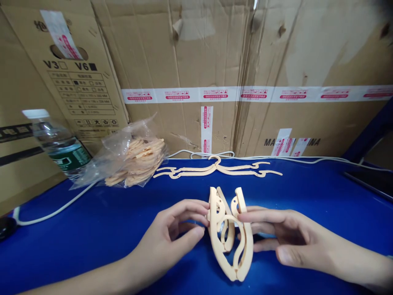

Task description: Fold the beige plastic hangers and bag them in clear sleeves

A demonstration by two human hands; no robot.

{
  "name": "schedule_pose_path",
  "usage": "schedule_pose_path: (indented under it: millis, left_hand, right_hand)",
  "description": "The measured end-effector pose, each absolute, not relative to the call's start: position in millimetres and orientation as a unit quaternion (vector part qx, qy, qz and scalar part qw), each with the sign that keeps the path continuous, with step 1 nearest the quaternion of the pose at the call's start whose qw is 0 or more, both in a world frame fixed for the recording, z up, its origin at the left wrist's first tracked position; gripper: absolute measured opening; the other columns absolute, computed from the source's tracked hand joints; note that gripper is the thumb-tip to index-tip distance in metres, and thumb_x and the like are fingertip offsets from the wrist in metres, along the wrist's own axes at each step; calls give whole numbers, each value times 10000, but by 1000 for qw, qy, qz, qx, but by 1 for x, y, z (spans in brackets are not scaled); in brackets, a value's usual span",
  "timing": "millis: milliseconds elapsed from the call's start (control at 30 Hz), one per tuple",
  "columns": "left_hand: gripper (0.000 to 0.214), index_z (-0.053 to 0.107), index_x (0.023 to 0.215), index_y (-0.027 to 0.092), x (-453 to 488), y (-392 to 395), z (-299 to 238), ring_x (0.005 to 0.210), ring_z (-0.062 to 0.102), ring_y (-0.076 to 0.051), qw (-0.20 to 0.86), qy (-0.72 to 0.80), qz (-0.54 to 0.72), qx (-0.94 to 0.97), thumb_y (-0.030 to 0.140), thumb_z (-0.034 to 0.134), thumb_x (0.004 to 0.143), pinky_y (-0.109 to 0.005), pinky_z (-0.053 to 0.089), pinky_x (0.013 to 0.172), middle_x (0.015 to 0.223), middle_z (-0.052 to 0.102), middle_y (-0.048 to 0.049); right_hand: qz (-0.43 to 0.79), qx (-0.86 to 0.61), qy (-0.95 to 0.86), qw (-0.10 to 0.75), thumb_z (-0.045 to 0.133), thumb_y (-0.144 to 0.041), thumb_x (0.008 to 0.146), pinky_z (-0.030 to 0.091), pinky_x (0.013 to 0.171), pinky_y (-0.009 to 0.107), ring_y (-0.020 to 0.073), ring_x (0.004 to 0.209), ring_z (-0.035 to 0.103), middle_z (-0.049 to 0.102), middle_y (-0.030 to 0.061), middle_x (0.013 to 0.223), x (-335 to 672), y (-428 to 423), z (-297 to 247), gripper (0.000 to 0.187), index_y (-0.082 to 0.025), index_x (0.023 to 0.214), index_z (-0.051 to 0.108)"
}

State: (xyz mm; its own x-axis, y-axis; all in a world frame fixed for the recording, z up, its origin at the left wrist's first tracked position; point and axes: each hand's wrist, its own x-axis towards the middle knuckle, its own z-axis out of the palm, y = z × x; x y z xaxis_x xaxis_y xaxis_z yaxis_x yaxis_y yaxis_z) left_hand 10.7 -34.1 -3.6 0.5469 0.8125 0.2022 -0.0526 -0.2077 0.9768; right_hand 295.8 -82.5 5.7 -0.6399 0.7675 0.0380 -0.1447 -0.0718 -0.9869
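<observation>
Folded beige travel hangers (217,246) stand in a narrow V on the blue tabletop between my hands, with their hinge end toward me. I cannot tell exactly how many are in this group. My left hand (175,233) is at their left side, fingertips at the outer arm, thumb held apart. On the right, the fingers of my right hand (288,237) reach the other arm, and its thumb is also apart. Neither hand is closed around them. Beyond lie unfolded beige hangers (196,173), arms spread wide and hook pointing away.
A clear plastic bag (138,157) of beige pieces lies at the back left, beside a water bottle (66,149). White cable (58,211) runs along the left and back. Cardboard boxes (184,53) wall off the rear. A dark flat device (370,184) sits at the right edge.
</observation>
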Motion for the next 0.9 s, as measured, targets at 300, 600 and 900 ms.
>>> schedule_pose_path:
  millis: [300, 600, 900]
  left_hand:
    - [475, 634, 1289, 349, 5, -42, 1, 1346, 500, -274, 522, 232, 310, 760, 102, 626, 883, -337, 512, 1011, 1553, 423, -31]
    - [734, 422, 1465, 411, -8, -42, -8, 1468, 292, -333, 461, 153, 261, 834, 127, 702, 848, -368, 470, 1051, 1636, 261, -39]
    - [679, 466, 1448, 382, -1, -42, -8, 1467, 284, -348, 585, 179, 268, 745, 97, 665, 864, -447, 444, 1083, 1665, 142, -54]
  right_hand:
    - [665, -287, -598, 344, 648, -173, 940, 371, 1151, 494, 272, 1379, 449, 496, 56, 1499, 297, -84, 7, 485, -325, 1387, 539]
    - [644, -281, -627, 337, 653, -241, 945, 352, 1161, 487, 276, 1415, 392, 320, -9, 1600, 293, -96, 6, 477, -431, 1366, 531]
    - [621, -316, -628, 347, 638, -245, 951, 380, 1143, 484, 276, 1380, 446, 320, 16, 1605, 291, -97, 11, 474, -403, 1385, 528]
